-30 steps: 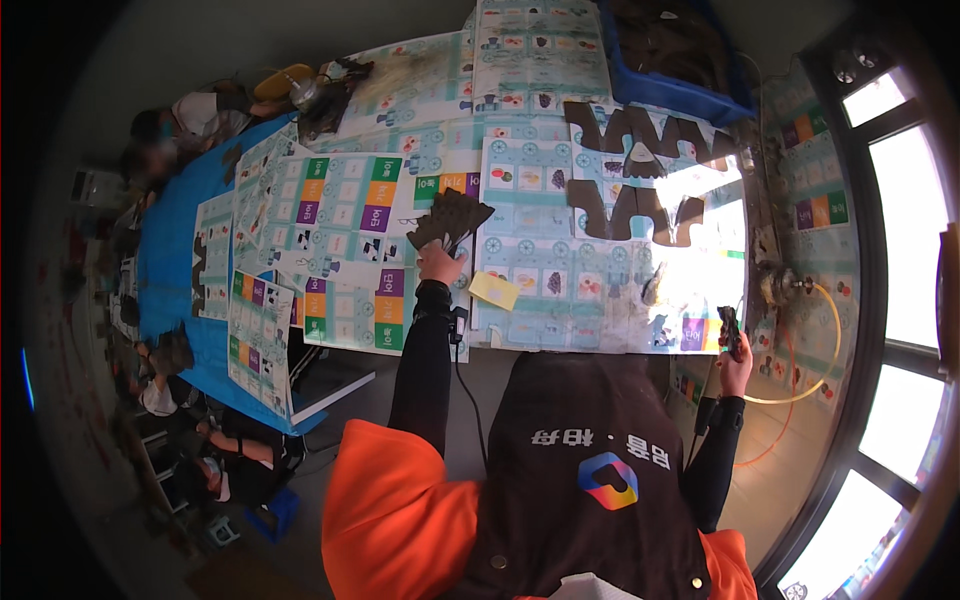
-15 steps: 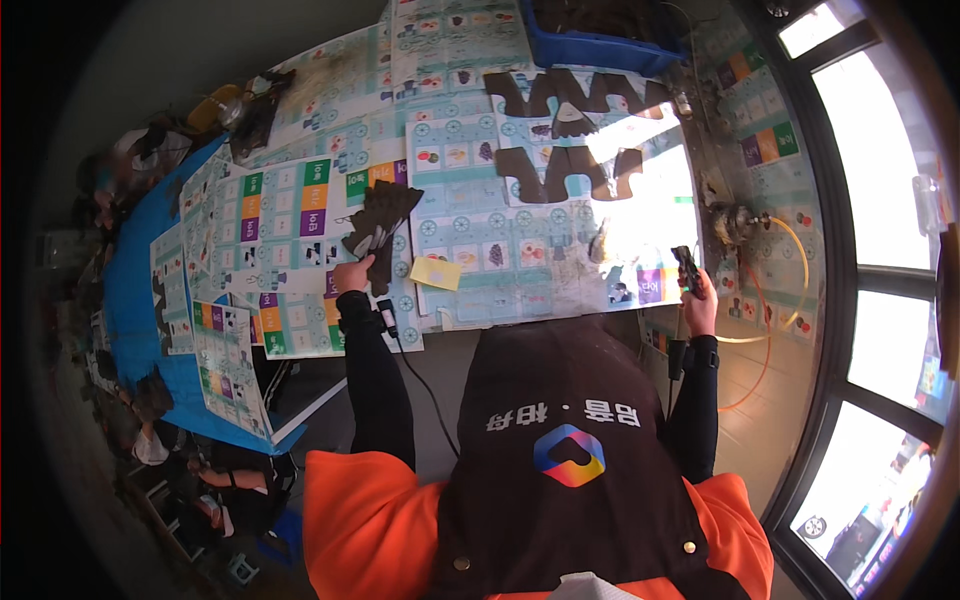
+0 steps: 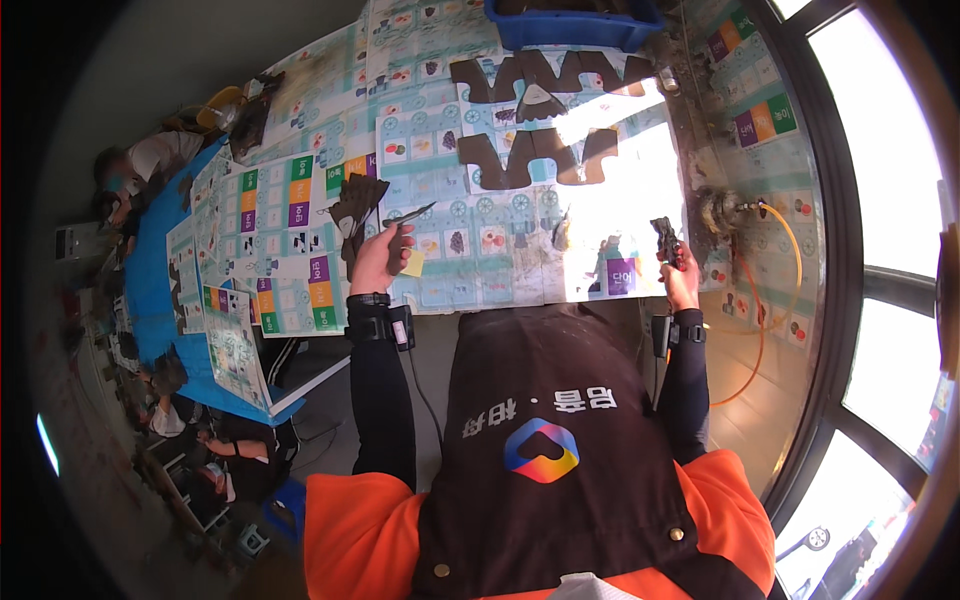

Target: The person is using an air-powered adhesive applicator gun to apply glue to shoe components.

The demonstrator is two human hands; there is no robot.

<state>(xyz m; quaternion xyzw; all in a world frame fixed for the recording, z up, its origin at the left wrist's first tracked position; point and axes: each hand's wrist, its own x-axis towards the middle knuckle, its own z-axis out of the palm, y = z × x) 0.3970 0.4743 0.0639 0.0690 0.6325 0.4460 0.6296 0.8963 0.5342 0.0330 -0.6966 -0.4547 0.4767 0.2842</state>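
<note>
My left hand (image 3: 378,262) is closed on a thin, pointed dark piece (image 3: 411,214), seen almost edge-on above the table. Just left of it, a fanned stack of dark cut pieces (image 3: 356,207) lies on the printed sheets. Partly hidden by my left fingers is a yellow paper note (image 3: 414,265). My right hand (image 3: 682,278) grips a dark, grimy hand tool (image 3: 665,241) over the right front of the table. Two rows of dark, notched flat pieces (image 3: 540,160) lie further back, with a small grey-edged piece (image 3: 540,104) between them.
A blue bin (image 3: 575,35) stands at the back. Right of the table are a metal fitting (image 3: 722,210), a yellow hose (image 3: 801,245) and windows. On the left, a blue-covered table (image 3: 150,270) has other people beside it.
My left hand has come off the fanned stack and now holds a thin dark piece to its right. My right hand still grips the tool. The whole view has shifted slightly.
</note>
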